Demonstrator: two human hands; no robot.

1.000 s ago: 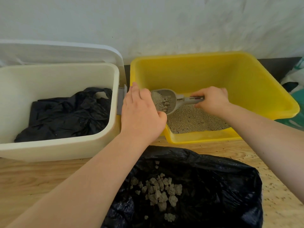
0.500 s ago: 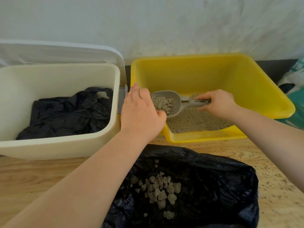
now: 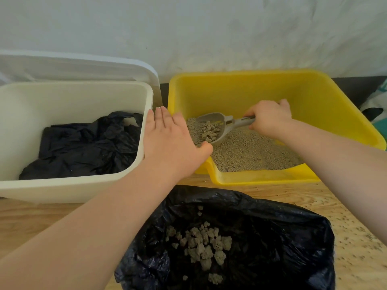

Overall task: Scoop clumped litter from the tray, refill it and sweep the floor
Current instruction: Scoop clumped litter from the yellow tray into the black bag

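I'm seeing two bare forearms, no sleeves reaching them; the left hand [image 3: 171,141] and right hand [image 3: 270,118] are wearing no gloves, rings or watch.

The yellow tray [image 3: 314,97] sits on the wooden floor against the wall, tilted so that its near left corner is raised. Fine grey-brown litter [image 3: 251,151] lies heaped toward its near side, leaving the far bottom bare. A grey plastic scoop [image 3: 217,126] hangs over the litter at the tray's left, its handle pointing right and its bowl holding pale clumps mixed with loose grains. In front of the tray an open black bag [image 3: 282,237] rests on the floor, with a pile of pale clumps [image 3: 203,245] lying inside it.
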